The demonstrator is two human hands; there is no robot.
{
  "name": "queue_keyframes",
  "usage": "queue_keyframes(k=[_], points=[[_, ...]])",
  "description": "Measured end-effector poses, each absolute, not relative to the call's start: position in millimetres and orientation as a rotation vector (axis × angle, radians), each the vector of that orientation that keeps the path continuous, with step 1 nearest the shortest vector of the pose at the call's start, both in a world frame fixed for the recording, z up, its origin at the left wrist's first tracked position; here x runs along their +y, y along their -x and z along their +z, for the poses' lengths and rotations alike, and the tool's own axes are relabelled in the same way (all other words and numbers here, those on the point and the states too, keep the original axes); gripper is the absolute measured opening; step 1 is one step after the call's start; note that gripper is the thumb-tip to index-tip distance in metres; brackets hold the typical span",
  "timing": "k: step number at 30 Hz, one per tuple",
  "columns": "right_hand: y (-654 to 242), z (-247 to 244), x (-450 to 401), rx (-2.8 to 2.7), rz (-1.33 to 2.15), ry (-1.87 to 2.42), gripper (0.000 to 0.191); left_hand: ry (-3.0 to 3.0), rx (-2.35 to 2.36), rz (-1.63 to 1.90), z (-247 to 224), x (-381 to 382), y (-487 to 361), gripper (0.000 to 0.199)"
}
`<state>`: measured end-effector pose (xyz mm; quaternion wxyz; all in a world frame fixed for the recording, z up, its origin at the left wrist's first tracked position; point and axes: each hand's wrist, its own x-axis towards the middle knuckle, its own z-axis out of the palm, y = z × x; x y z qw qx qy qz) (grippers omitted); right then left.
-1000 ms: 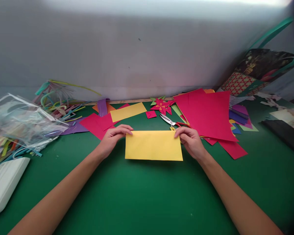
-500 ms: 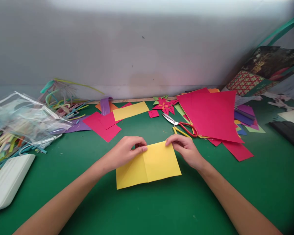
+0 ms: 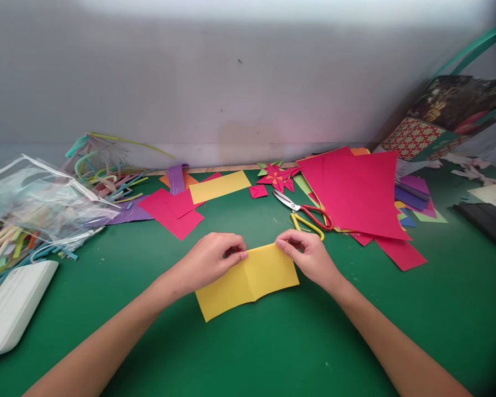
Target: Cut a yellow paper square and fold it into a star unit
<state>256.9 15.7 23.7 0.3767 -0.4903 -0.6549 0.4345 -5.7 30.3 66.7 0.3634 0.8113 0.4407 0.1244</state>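
Observation:
A yellow sheet of paper (image 3: 251,275) with a crease down its middle is held over the green table (image 3: 248,353). My left hand (image 3: 217,256) pinches its top edge near the crease, thumb in front. Further right on the same edge, my right hand (image 3: 308,256) grips the paper between thumb and fingers. Beyond my right hand lie scissors (image 3: 303,211) with red and yellow handles, their blades slightly apart. A small folded red square (image 3: 258,191) and a layered red and green paper star (image 3: 276,176) are behind the yellow sheet.
Large red sheets (image 3: 355,193) lie at the back right, near a patterned bag (image 3: 421,138). Paper strips (image 3: 16,248) and a clear plastic bag (image 3: 53,193) are at the left, with a white case (image 3: 19,306) in front. A black object (image 3: 485,226) lies far right.
The yellow paper's lower edge has tilted and swung slightly, its right corner moving left and up. My right hand has shifted slightly left along the top edge.

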Motion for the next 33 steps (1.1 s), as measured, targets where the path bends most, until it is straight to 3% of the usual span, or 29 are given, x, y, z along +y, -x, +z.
queue_keyframes(k=[13,23,30,33], points=[[-235.0,27.6,-3.1,-1.77,1.14,1.232,0.02,-2.129,1.078,0.349,62.9,11.4,-12.9,0.026],[-292.9,25.6,35.6,-1.471,1.064,1.306,0.027,-2.086,1.179,0.313,76.2,27.1,18.3,0.034],[-299.9,21.4,40.0,-1.523,0.96,1.348,0.028,-2.256,1.214,-0.006,76.9,39.8,55.0,0.033],[-294.9,22.2,38.3,-1.592,0.909,1.348,0.027,-2.301,1.409,0.098,76.7,42.1,55.8,0.032]])
